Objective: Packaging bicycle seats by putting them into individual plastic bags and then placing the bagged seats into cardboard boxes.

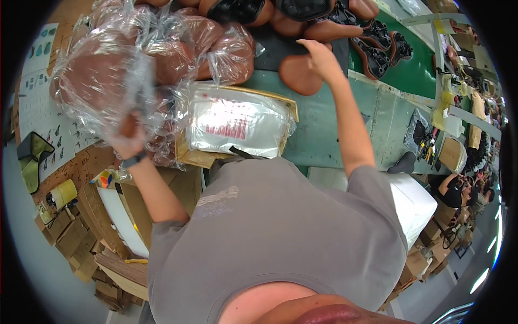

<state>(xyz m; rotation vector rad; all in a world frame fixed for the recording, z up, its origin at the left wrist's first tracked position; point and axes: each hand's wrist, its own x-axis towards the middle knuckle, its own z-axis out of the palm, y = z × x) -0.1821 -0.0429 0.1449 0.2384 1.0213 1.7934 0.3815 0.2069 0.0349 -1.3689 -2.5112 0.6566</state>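
Observation:
My left hand (129, 141), blurred and wearing a dark wristband, is closed round the narrow end of a brown bicycle saddle (91, 70) in a clear plastic bag. Its broad end points away to the far left. My right hand (322, 60) grips the narrow part of an unbagged brown saddle (297, 75), whose smooth wide end rests over the green table. Between my arms, close to my body, an open carton (291, 108) holds a stack of clear plastic bags (243, 124) with red print.
Several bagged saddles (226, 54) are piled at the back left. More brown saddles with black undersides (372, 59) lie at the back right. Tools (429, 143) and a small box (452, 155) sit farther right on the table (318, 140). Cardboard boxes (75, 237) stand at lower left.

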